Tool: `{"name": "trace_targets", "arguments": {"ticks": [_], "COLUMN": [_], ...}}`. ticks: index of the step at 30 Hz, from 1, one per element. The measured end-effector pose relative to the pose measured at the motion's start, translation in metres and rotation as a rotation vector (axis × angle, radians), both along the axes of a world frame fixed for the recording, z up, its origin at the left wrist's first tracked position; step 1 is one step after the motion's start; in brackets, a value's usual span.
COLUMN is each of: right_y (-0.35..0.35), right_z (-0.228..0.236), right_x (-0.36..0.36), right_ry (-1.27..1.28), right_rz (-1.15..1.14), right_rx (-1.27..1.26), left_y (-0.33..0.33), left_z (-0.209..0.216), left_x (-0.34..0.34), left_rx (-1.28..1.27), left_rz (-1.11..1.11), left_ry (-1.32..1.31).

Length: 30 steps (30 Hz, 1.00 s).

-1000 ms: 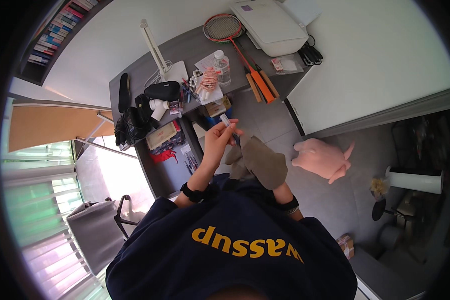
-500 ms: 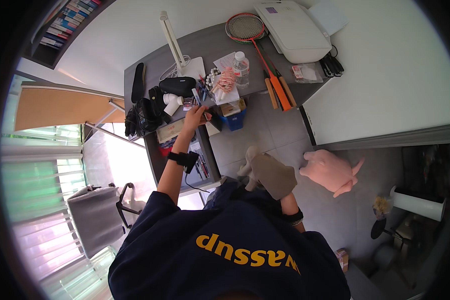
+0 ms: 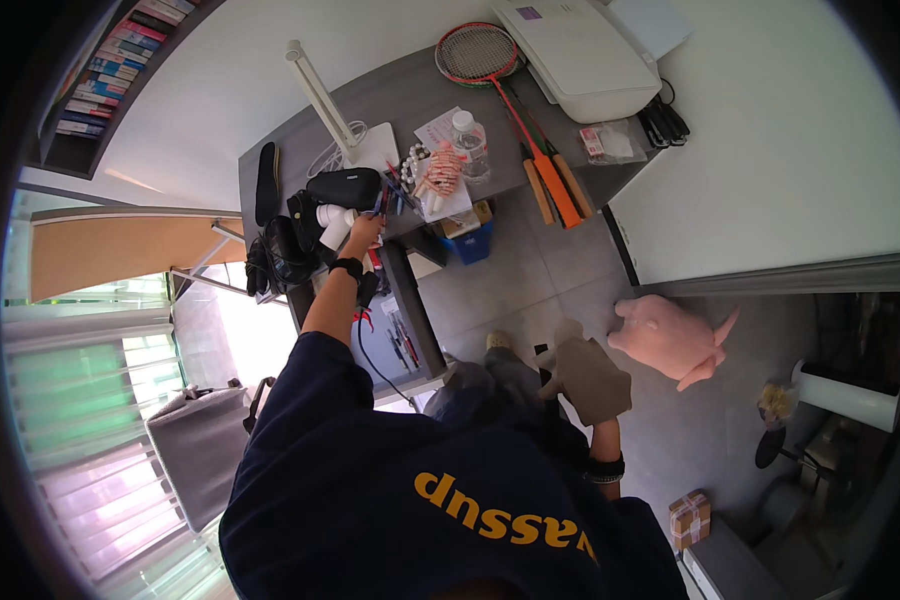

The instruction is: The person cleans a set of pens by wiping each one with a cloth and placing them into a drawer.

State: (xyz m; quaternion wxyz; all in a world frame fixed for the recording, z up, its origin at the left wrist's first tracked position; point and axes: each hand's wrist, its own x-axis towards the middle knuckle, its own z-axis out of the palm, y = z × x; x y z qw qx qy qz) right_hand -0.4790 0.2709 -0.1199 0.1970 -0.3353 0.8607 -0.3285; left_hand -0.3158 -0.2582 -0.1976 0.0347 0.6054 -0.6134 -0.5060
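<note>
Pens (image 3: 398,187) lie in a loose bunch at the near edge of the desk (image 3: 402,95), between the black case (image 3: 345,187) on their left and the pink coil (image 3: 442,173) on their right. The left hand (image 3: 367,230) is at their near side, with the fingers partly bent. Its fingertips are small and partly hidden, so I cannot tell how far it is open, nor if it has hold of a pen. The right hand is on the near right side, hidden by the brown cloth (image 3: 598,380); I cannot tell if it grips this cloth or is inside it.

Below the left arm, the drawer (image 3: 420,305) stands open. In my judgement, a pen pushed over the near edge could fall into it, because the bunch is so close to this edge. The cable (image 3: 361,352) hanging from the left wrist might catch on the drawer if the arm pulls back quickly. The place is also crowded: a wide sweep to the right could disturb the coil, or even tip the upright bottle (image 3: 471,150) behind it, and a sweep to the left could push the case.
</note>
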Motion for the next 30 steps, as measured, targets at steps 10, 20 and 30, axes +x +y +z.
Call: {"name": "trace_targets", "arguments": {"ticks": [10,20,30], "right_y": [0.006,-0.006,-0.010], "right_z": [-0.013,-0.016,-0.026], "right_x": [-0.002,-0.001,0.006], "right_ry": [0.028,0.049,0.073], "right_rz": [-0.027,0.013,0.061], "right_rx": [0.033,0.020,0.026], "left_y": [0.001,-0.004,0.003], "left_z": [-0.023,-0.026,-0.030], "left_x": [-0.014,0.006,0.004], "left_rx": [-0.306,-0.225,-0.363], "left_rz": [-0.045,0.181,0.251], "left_ry": [-0.066,0.102,0.094]}}
